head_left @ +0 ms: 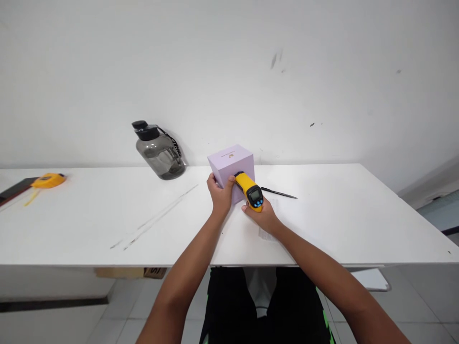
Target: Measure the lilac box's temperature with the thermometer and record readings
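My left hand (221, 195) grips the lower left edge of a pale purple box (229, 159), thumb on its near face and fingers along its side. The box is tilted, and a small gold mark shows on its top. In my right hand (263, 215) is a yellow and black infrared thermometer (249, 188), its nose against or very close to the box's near face. Its small screen and blue buttons face me. The handle is mostly hidden by my fingers. Partly under my right wrist lies a sheet of printed paper (265, 234).
A black pen (279, 193) lies right of the box on the white table (344, 215). Against the wall stands a grey see-through water bottle (161, 153) with a black lid and strap. Far left are a yellow tape measure (49, 180) and a dark flat object (17, 189).
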`<action>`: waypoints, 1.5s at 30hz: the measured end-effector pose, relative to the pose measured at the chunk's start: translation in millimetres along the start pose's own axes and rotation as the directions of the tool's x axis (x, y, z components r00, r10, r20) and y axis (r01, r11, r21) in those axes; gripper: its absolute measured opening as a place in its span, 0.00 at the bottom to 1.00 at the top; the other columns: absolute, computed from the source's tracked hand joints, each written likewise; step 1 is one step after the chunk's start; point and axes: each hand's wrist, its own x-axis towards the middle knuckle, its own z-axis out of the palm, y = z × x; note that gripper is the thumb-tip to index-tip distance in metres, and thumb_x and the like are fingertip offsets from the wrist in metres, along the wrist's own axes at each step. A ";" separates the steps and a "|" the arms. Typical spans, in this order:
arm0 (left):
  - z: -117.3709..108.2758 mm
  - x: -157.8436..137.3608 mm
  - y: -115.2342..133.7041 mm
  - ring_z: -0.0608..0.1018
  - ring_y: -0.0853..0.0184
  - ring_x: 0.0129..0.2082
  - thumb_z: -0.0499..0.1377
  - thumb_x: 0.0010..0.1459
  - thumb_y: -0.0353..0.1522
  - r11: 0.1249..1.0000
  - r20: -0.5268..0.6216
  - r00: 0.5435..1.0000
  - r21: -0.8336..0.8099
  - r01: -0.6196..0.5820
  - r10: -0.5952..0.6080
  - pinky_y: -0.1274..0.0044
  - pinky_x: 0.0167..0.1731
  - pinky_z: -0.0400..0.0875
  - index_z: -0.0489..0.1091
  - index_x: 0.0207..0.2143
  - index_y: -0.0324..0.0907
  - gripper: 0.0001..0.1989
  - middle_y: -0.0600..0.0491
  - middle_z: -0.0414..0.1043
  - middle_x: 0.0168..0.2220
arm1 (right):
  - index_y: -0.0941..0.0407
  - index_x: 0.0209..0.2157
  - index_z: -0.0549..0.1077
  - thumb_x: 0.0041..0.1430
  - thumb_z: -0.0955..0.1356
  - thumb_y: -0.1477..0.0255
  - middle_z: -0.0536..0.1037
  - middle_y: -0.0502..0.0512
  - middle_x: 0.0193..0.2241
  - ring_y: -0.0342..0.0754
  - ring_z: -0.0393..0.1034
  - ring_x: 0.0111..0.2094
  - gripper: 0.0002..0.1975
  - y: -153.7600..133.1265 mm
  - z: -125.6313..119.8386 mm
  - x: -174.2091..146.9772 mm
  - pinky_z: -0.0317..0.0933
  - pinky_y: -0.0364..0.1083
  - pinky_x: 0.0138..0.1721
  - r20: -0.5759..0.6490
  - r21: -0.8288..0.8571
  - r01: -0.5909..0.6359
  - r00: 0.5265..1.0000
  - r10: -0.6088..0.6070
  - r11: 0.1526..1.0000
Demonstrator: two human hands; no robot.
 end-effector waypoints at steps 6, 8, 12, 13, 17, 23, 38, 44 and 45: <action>4.6 -5.5 3.6 0.77 0.56 0.53 0.70 0.49 0.60 0.995 -0.011 0.997 -0.055 0.080 -0.081 0.62 0.56 0.72 0.66 0.51 0.44 0.39 0.45 0.73 0.51 | 0.52 0.34 0.70 0.49 0.76 0.58 0.70 0.47 0.29 0.46 0.63 0.31 0.17 -4.2 0.5 -1.6 0.63 0.48 0.35 -0.009 -0.022 0.010 1.000 -0.011 1.000; 4.1 -4.6 3.3 0.77 0.55 0.53 0.71 0.47 0.59 0.997 -0.024 0.997 -0.033 0.068 -0.069 0.62 0.56 0.72 0.66 0.50 0.44 0.39 0.46 0.73 0.51 | 0.52 0.34 0.70 0.49 0.76 0.58 0.70 0.47 0.29 0.46 0.63 0.31 0.17 -4.6 0.4 -1.5 0.63 0.48 0.36 -0.019 -0.031 0.006 1.000 -0.007 0.999; 2.5 -2.5 2.1 0.76 0.55 0.54 0.72 0.47 0.58 0.999 -0.013 0.999 -0.006 0.045 -0.046 0.62 0.56 0.71 0.67 0.51 0.44 0.39 0.45 0.72 0.53 | 0.52 0.33 0.70 0.48 0.76 0.58 0.71 0.47 0.29 0.46 0.64 0.31 0.17 -3.7 -0.2 -0.5 0.64 0.48 0.37 -0.023 -0.035 0.006 1.000 -0.007 0.999; 2.3 -2.1 1.7 0.76 0.55 0.54 0.72 0.48 0.58 0.999 -0.009 0.999 -0.004 0.042 -0.042 0.62 0.56 0.71 0.67 0.52 0.44 0.39 0.45 0.72 0.53 | 0.52 0.33 0.70 0.48 0.76 0.58 0.71 0.47 0.28 0.46 0.64 0.31 0.17 -3.2 -0.3 -0.3 0.64 0.48 0.36 -0.024 -0.036 0.005 1.000 -0.006 0.999; 1.9 -0.3 -1.1 0.75 0.55 0.54 0.72 0.48 0.56 0.999 -0.016 1.000 0.039 0.025 -0.024 0.62 0.57 0.69 0.68 0.52 0.44 0.37 0.46 0.72 0.52 | 0.52 0.32 0.70 0.48 0.76 0.58 0.71 0.47 0.29 0.46 0.64 0.31 0.17 -1.7 -0.5 0.2 0.63 0.48 0.36 -0.029 -0.029 0.004 1.000 -0.004 1.000; 1.2 1.5 -3.0 0.74 0.56 0.54 0.73 0.49 0.54 0.995 -0.018 1.000 0.097 0.017 -0.015 0.63 0.57 0.68 0.69 0.52 0.44 0.36 0.47 0.71 0.51 | 0.52 0.31 0.69 0.47 0.76 0.58 0.70 0.47 0.27 0.46 0.63 0.30 0.18 -6.4 -0.3 -0.3 0.63 0.48 0.35 -0.034 -0.011 -0.003 0.999 0.003 1.000; 2.1 -0.4 -1.3 0.75 0.55 0.53 0.72 0.49 0.54 0.996 0.016 1.000 0.082 0.019 -0.020 0.62 0.56 0.70 0.70 0.51 0.44 0.35 0.46 0.73 0.50 | 0.52 0.30 0.69 0.45 0.75 0.59 0.69 0.46 0.25 0.45 0.62 0.28 0.17 -9.2 -0.4 0.4 0.62 0.49 0.34 -0.037 -0.007 -0.026 0.999 0.026 1.000; 1.9 -0.7 0.8 0.75 0.53 0.55 0.71 0.50 0.56 0.995 0.040 0.998 0.092 0.044 -0.048 0.61 0.58 0.70 0.70 0.54 0.44 0.37 0.43 0.73 0.55 | 0.52 0.31 0.69 0.46 0.75 0.58 0.70 0.47 0.27 0.46 0.63 0.29 0.17 -7.3 -0.6 0.3 0.63 0.49 0.35 -0.062 -0.048 0.009 0.998 -0.012 0.999; 1.8 -0.6 0.9 0.76 0.53 0.55 0.71 0.50 0.56 0.994 0.044 0.998 0.098 0.047 -0.052 0.60 0.58 0.70 0.70 0.55 0.45 0.37 0.43 0.73 0.56 | 0.52 0.32 0.69 0.46 0.75 0.58 0.70 0.47 0.27 0.46 0.63 0.30 0.17 -5.6 -0.7 0.7 0.63 0.49 0.35 -0.061 -0.056 0.010 0.998 -0.014 0.998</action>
